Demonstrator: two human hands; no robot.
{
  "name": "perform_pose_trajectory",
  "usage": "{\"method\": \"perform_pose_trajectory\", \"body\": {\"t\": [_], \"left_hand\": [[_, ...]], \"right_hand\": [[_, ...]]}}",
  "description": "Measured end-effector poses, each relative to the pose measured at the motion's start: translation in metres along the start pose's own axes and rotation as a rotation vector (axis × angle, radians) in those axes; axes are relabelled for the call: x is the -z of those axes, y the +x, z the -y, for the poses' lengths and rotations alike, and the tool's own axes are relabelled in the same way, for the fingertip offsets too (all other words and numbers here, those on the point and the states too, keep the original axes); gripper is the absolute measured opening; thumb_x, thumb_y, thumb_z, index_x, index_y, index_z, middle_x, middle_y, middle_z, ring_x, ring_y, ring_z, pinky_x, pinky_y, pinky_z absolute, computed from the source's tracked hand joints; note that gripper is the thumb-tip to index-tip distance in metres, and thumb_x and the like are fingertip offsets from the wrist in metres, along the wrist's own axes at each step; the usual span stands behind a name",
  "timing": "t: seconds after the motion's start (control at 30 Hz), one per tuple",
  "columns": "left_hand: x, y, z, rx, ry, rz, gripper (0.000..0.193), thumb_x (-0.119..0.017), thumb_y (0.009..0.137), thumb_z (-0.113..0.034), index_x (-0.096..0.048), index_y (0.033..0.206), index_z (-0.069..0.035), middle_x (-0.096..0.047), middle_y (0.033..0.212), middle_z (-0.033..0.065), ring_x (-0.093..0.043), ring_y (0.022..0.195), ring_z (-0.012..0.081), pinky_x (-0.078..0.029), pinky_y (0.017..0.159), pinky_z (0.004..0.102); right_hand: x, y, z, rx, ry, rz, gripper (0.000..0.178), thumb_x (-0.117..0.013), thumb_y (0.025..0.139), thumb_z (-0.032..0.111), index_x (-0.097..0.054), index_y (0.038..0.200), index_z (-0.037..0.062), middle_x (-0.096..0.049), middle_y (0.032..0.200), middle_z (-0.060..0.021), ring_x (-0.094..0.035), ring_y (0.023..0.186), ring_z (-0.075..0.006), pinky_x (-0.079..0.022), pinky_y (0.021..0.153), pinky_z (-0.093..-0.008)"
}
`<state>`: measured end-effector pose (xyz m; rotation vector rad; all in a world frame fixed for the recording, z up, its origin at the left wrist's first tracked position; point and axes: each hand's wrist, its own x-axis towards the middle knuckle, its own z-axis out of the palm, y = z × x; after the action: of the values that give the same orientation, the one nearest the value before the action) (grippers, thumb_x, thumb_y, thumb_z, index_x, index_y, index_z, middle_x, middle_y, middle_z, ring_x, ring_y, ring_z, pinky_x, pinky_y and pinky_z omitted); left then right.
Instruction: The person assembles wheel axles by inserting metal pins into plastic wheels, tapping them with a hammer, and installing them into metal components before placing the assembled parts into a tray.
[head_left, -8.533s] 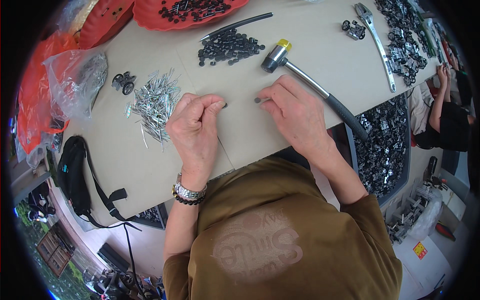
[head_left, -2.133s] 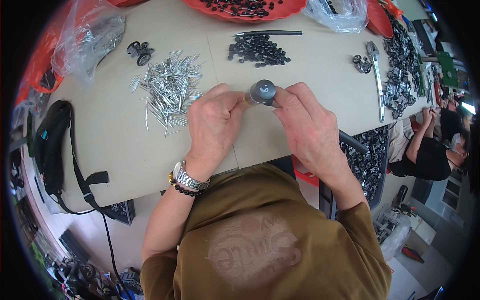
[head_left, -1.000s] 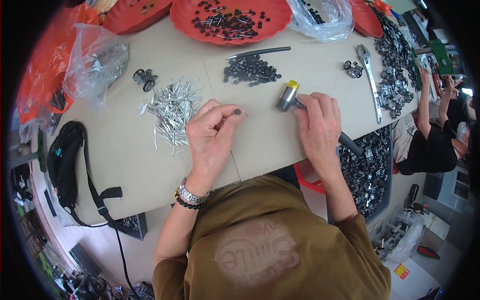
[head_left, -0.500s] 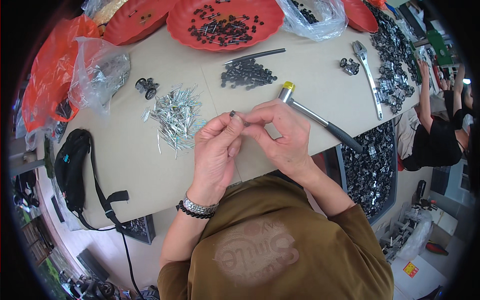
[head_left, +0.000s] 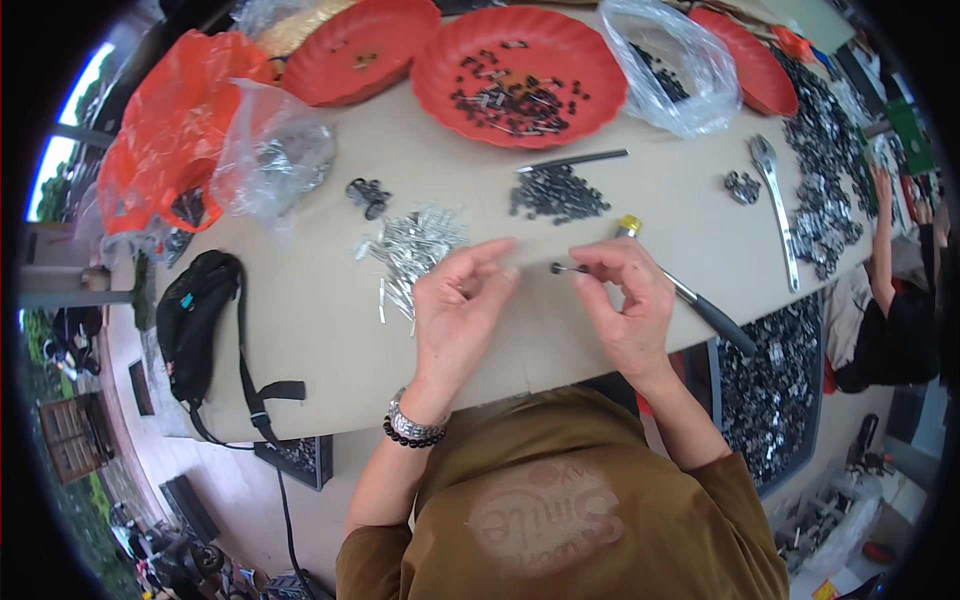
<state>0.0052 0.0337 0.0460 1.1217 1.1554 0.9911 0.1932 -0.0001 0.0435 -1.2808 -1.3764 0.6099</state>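
Between the thumb and forefinger of my right hand is a small metal pin with a black wheel-like piece on its left end; the other end is hidden by my fingers. My left hand is apart from it, empty, thumb and forefinger spread. Just beyond my left hand lies a heap of thin silvery pins. A pile of small black round pieces sits farther off in the middle. In a scalloped red plate are black pieces, some joined to pins.
A hammer lies beside my right hand, and an adjustable wrench farther right. Small wheeled parts stand past the pin heap. Plastic bags and a black pouch are at left. Another person is at far right.
My hands, together before, have moved apart. The pin with its black end now shows in my right hand, and my left hand has opened. The whole view has shifted.
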Motion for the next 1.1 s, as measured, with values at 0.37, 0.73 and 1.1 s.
{"method": "perform_pose_trajectory", "body": {"t": [0.37,0.73,1.1], "left_hand": [[0.115,0.098,-0.019,-0.116,1.002,-0.525,0.043,-0.073,0.089,-0.04,-0.073,0.108,-0.001,-0.075,0.089,0.0207,-0.072,0.085,0.0382,-0.054,0.076,0.045],[0.122,0.124,0.011,-0.19,0.338,-0.48,0.03,-0.072,0.097,-0.027,-0.067,0.111,-0.001,-0.071,0.082,0.0071,-0.061,0.06,0.013,-0.047,0.055,0.0264],[0.001,0.0,-0.02,0.172,-0.513,-0.072,0.031,-0.066,0.099,-0.011,-0.06,0.127,0.0,-0.069,0.089,0.0037,-0.059,0.062,0.0065,-0.04,0.051,0.0192]], "right_hand": [[0.007,-0.007,-0.007,-0.251,0.217,0.055,0.014,-0.065,0.09,-0.005,-0.07,0.102,-0.0022,-0.065,0.102,-0.0063,-0.063,0.086,-0.0107,-0.052,0.079,-0.0244],[0.002,-0.009,-0.004,-0.299,0.298,0.101,0.013,-0.067,0.089,-0.006,-0.072,0.1,-0.0022,-0.065,0.102,-0.0061,-0.064,0.089,-0.0111,-0.052,0.08,-0.0247],[-0.009,0.009,0.022,0.104,0.057,0.044,0.02,-0.08,0.076,-0.007,-0.075,0.094,-0.0001,-0.073,0.09,-0.0101,-0.069,0.074,-0.0171,-0.054,0.065,-0.0291]]}}
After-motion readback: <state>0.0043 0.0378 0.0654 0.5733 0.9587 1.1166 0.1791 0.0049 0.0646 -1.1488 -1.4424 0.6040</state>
